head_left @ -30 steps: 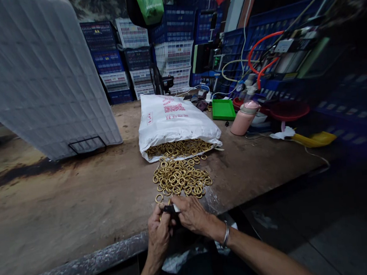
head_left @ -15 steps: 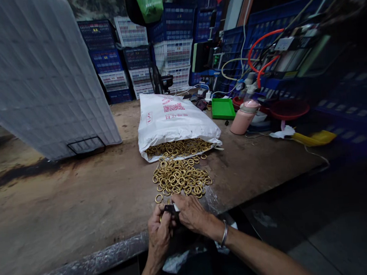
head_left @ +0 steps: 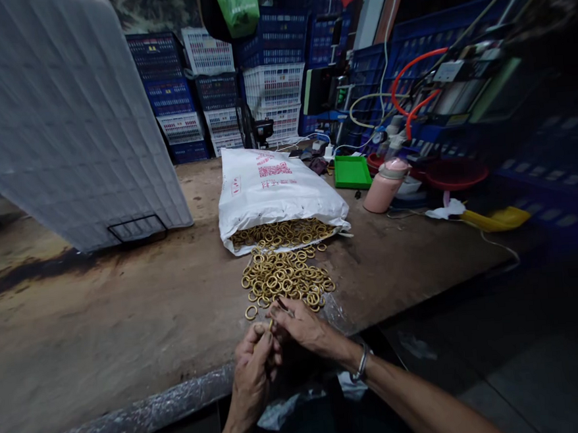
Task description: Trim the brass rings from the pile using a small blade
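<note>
My left hand is closed above the table's front edge. Its thumb and fingers pinch a brass ring, seen nearly edge-on. Beside it, my right hand has its fingers closed round a slim dark tool; most of the tool is hidden, so its kind cannot be told. Just beyond both hands lies a loose pile of brass rings. The pile spreads from the open mouth of a white woven sack with red print, which lies on its side with more rings inside.
A tall pale ribbed panel stands on the table at left. Toward the right are a green tray, a pink bottle, a yellow scoop-like piece and a machine with red hoses. Stacked crates fill the back.
The black piece with a white part, earlier between both hands, has left my left fingers. My right hand has shifted slightly up and right, with a dark tip showing. The ring pile looks the same.
</note>
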Demonstrator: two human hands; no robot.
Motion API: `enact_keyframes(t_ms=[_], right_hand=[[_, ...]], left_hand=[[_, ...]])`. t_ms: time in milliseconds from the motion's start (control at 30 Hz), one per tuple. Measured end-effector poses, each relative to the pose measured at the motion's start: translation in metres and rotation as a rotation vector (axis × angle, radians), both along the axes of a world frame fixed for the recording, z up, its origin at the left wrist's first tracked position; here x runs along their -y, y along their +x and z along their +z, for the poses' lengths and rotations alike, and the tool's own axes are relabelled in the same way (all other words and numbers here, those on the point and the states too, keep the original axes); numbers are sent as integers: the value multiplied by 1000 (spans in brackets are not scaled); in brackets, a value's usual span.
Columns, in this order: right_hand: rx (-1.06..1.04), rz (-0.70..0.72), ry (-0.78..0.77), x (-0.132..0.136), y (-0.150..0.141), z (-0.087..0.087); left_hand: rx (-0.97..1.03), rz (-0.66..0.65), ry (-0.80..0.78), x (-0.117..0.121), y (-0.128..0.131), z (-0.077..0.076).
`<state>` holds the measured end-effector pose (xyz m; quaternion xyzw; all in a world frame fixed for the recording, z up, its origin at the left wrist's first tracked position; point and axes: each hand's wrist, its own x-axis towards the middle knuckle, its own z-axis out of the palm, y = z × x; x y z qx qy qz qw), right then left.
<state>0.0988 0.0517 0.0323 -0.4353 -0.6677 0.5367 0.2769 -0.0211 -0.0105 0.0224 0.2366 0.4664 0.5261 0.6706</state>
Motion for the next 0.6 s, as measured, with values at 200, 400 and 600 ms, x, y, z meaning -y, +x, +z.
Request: enact_keyframes(t_ms=[200, 400, 600], right_hand=[[-75, 21, -63, 4, -8, 4], [-119, 9, -104, 3, -7, 4], [-92, 22, -41, 5, -8, 5]], left_hand=[[-24, 21, 7, 2, -3, -7], [34, 27, 38, 1, -3, -9], [25, 30, 18, 0, -4, -10]])
